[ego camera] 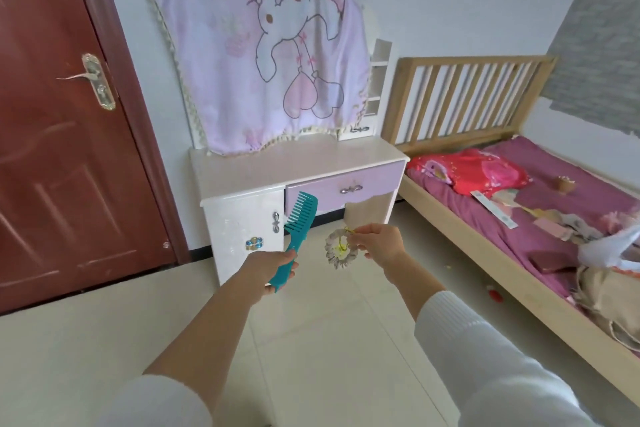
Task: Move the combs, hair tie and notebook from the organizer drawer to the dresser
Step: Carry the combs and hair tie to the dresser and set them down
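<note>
My left hand [268, 270] grips the handle of a teal wide-tooth comb [298, 220], which points up toward the dresser. My right hand [379, 244] pinches a grey ruffled hair tie [337, 248] with a yellow band, and it dangles below my fingers. Ahead stands the white dresser [294, 163] with a bare pale top, a lilac drawer and a small cabinet door. Both hands hover over the floor, short of the dresser front. No notebook or organizer drawer is in view.
A pink cartoon cloth [263, 55] drapes over the dresser mirror. A red-brown door [62, 135] is at the left. A wooden bed [519, 218] with purple sheet, red pillow and scattered items is at the right. Tiled floor lies between.
</note>
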The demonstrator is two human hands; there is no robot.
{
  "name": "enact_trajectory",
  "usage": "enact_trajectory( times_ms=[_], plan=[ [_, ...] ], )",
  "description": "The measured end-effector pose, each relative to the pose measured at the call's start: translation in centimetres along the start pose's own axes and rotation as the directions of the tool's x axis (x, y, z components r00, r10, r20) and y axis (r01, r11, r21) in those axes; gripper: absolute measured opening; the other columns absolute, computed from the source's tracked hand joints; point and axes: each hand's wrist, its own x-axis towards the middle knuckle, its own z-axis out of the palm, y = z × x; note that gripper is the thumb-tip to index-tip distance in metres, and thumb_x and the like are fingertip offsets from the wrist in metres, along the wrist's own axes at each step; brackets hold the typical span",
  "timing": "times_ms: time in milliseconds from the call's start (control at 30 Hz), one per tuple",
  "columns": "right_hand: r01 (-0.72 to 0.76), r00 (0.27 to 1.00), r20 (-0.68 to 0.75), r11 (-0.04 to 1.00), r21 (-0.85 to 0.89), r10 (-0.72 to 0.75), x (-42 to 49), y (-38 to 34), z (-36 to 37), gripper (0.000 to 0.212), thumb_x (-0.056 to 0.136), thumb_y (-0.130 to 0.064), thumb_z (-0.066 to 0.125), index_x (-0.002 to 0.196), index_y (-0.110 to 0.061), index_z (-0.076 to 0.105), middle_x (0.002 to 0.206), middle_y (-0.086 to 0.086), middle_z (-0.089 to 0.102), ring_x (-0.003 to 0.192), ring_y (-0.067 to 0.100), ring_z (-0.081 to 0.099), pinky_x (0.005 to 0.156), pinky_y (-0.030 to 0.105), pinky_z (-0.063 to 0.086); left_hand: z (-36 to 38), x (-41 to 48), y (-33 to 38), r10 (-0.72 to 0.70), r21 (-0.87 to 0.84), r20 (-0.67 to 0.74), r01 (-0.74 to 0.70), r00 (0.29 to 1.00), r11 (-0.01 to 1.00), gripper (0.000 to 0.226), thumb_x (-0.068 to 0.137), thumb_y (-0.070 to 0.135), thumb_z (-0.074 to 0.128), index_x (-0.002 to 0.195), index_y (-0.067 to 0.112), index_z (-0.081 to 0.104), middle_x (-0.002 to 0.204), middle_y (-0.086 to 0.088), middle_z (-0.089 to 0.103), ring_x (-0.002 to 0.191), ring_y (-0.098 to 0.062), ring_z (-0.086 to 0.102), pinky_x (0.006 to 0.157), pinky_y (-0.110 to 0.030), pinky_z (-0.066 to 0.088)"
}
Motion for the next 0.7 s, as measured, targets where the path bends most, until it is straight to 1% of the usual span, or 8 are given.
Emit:
enact_trajectory(
  times_ms=[133, 267, 400, 433, 500, 533, 600, 700],
  plan=[
    [-0.028, 1.0, 0.01, 0.999, 0.033, 0.027, 10.0, -2.8, 4.3, 0.014, 0.072, -0.008, 0.076, 0.066, -0.017, 0.067, 0.068, 0.002, 0.066, 0.064, 0.014, 0.056, 0.055, 0.022, 0.043, -2.2, 9.5, 5.7, -0.025, -0.038, -0.016, 0.025, 1.0, 0.999, 0.016, 0.083, 0.017, 0.071, 0.092, 0.007, 0.064, 0.081, -0.005, 0.065, 0.07, -0.016, 0.059, 0.059, -0.027, 0.044],
    [-0.064, 0.997, 0.038, 0.997, 0.035, 0.063, 18.4, -5.1, 7.7, 0.011, 0.071, -0.007, 0.075, 0.067, -0.014, 0.068, 0.062, 0.003, 0.064, 0.057, 0.013, 0.053, 0.054, 0.022, 0.042, -3.3, 17.1, 11.1, -0.025, -0.081, -0.068, 0.019, 0.997, 0.996, 0.012, 0.082, 0.014, 0.071, 0.079, 0.008, 0.062, 0.075, -0.006, 0.064, 0.065, -0.017, 0.058, 0.059, -0.028, 0.044],
    [-0.082, 0.995, 0.055, 0.996, 0.028, 0.08, 25.9, -6.6, 10.1, 0.013, 0.07, -0.008, 0.074, 0.061, -0.016, 0.068, 0.06, 0.002, 0.065, 0.056, 0.012, 0.052, 0.054, 0.023, 0.042, -4.2, 24.0, 14.2, -0.015, -0.116, -0.088, 0.005, 0.996, 0.993, 0.013, 0.082, 0.015, 0.071, 0.074, 0.007, 0.063, 0.074, -0.007, 0.063, 0.058, -0.018, 0.061, 0.056, -0.027, 0.043],
    [-0.087, 0.994, 0.065, 0.996, 0.028, 0.085, 27.8, -6.9, 10.8, 0.013, 0.069, -0.007, 0.074, 0.061, -0.016, 0.068, 0.06, 0.002, 0.065, 0.056, 0.013, 0.052, 0.054, 0.023, 0.042, -4.5, 25.9, 14.8, -0.02, -0.125, -0.105, 0.007, 0.994, 0.992, 0.015, 0.082, 0.016, 0.072, 0.074, 0.007, 0.063, 0.076, -0.009, 0.063, 0.059, -0.02, 0.06, 0.056, -0.027, 0.039],
    [-0.088, 0.993, 0.078, 0.996, 0.023, 0.086, 31.7, -7.5, 12.1, 0.012, 0.069, -0.007, 0.074, 0.062, -0.014, 0.068, 0.058, 0.001, 0.064, 0.055, 0.013, 0.052, 0.053, 0.023, 0.042, -5.0, 29.6, 15.7, -0.054, -0.148, -0.148, 0.032, 0.988, 0.988, 0.019, 0.08, 0.019, 0.073, 0.072, 0.006, 0.062, 0.082, -0.013, 0.061, 0.072, -0.023, 0.051, 0.057, -0.027, 0.034],
    [-0.087, 0.992, 0.087, 0.996, 0.017, 0.086, 33.8, -7.8, 12.8, 0.01, 0.069, -0.007, 0.074, 0.063, -0.013, 0.068, 0.058, 0.001, 0.064, 0.054, 0.013, 0.052, 0.053, 0.023, 0.041, -5.2, 31.6, 16.2, -0.074, -0.166, -0.166, 0.046, 0.983, 0.985, 0.02, 0.079, 0.02, 0.074, 0.071, 0.006, 0.062, 0.084, -0.014, 0.061, 0.074, -0.024, 0.049, 0.059, -0.028, 0.035],
    [-0.092, 0.989, 0.119, 0.996, 0.01, 0.091, 38.0, -8.4, 14.2, 0.009, 0.068, -0.007, 0.075, 0.066, -0.011, 0.068, 0.06, 0.003, 0.063, 0.055, 0.014, 0.051, 0.053, 0.024, 0.042, -5.3, 35.6, 17.3, -0.098, -0.194, -0.206, 0.058, 0.974, 0.979, 0.019, 0.078, 0.018, 0.075, 0.071, 0.007, 0.062, 0.085, -0.013, 0.064, 0.068, -0.024, 0.055, 0.064, -0.029, 0.042],
    [-0.115, 0.981, 0.16, 0.993, 0.004, 0.113, 44.6, -9.0, 16.4, 0.012, 0.067, -0.003, 0.076, 0.064, -0.012, 0.067, 0.063, 0.007, 0.063, 0.057, 0.017, 0.052, 0.057, 0.027, 0.042, -5.3, 41.2, 19.0, -0.125, -0.217, -0.262, 0.067, 0.957, 0.974, 0.018, 0.078, 0.017, 0.075, 0.073, 0.007, 0.062, 0.077, -0.01, 0.065, 0.064, -0.018, 0.06, 0.06, -0.029, 0.045]
  ],
)
